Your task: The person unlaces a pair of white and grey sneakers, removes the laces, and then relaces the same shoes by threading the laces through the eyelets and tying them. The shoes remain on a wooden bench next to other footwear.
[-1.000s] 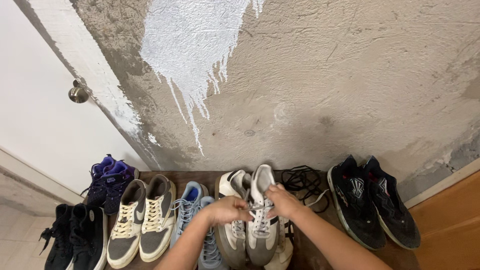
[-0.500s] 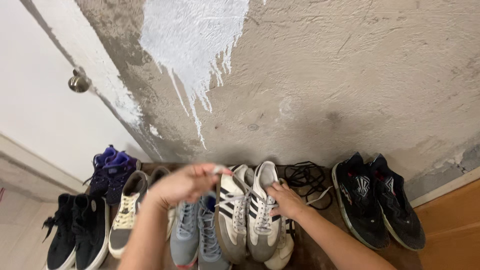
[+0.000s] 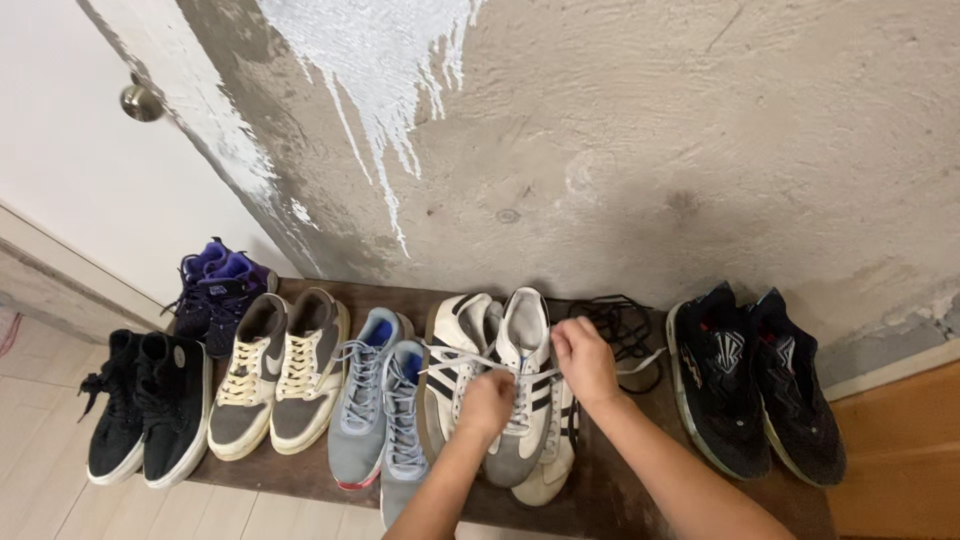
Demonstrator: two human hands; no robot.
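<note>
A pair of white and grey striped sneakers (image 3: 523,330) sits in the middle of a dark wooden board (image 3: 620,490). My left hand (image 3: 487,403) is closed over the white lace (image 3: 455,360) at the middle of the right-hand sneaker of that pair. My right hand (image 3: 584,361) pinches the lace on that shoe's right side, near its tongue. A strand of lace runs left across the other sneaker of the pair. Both forearms reach in from the bottom edge.
Along the board stand light blue sneakers (image 3: 375,410), cream and brown sneakers (image 3: 280,375), purple shoes (image 3: 215,290), black shoes (image 3: 145,405) at the left and black sneakers (image 3: 755,380) at the right. Loose black laces (image 3: 620,325) lie behind. A rough concrete wall and a white door with a knob (image 3: 140,103) stand behind.
My left hand, raised high to the left with the lace half a second ago, has come back down onto the sneaker. The view has shifted, showing more of the floor.
</note>
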